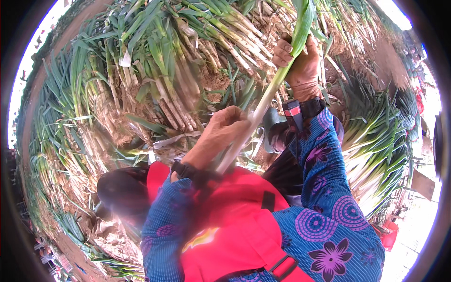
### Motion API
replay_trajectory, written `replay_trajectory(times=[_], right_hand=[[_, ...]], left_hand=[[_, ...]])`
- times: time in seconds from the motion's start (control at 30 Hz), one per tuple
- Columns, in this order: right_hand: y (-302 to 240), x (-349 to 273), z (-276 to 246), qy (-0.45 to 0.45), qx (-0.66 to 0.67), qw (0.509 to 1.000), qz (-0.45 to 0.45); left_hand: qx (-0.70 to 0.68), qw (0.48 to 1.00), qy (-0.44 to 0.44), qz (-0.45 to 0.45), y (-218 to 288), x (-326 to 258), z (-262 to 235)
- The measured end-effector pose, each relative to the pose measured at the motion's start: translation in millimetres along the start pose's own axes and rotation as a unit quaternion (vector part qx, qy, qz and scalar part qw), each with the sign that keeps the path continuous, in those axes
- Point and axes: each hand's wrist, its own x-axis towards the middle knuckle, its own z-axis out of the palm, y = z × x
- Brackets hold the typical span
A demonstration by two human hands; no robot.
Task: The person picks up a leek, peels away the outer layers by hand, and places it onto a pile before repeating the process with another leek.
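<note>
The right hand is wrapped around 1 long green onion, closed on it just where the green leaves begin. The onion slants across the middle of the view, leaves at the upper right and pale stalk running down toward the red apron; its lower end is blurred. The left hand is at the pale stalk, fingers curled in and bunched against its side; whether they pinch the stalk or a loose layer, I cannot tell.

Both wrists wear dark straps, the right strap carrying a small device with a red patch. The sleeves are blue with purple flowers and circles. A large heap of onions with dry, soil-coloured outer layers spreads across the left and top. Cleaner, whiter onions lie bunched at the right, beyond the right forearm.
</note>
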Motion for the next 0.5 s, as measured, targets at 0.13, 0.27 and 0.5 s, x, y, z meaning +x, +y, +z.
replay_trajectory(times=[0.13, 0.27, 0.5], right_hand=[[-3, 1, -8, -0.005, 0.022, 1.000, 0.013], [-6, 1, -7, -0.005, 0.034, 0.999, 0.007], [-26, -1, -17, -0.055, 0.065, 0.996, -0.003]], left_hand=[[-0.113, 0.992, 0.009, 0.057, -18, -8, -14], [-0.253, 0.964, 0.053, 0.064, -25, -23, -31], [-0.417, 0.873, 0.220, 0.123, -57, -38, -101]])
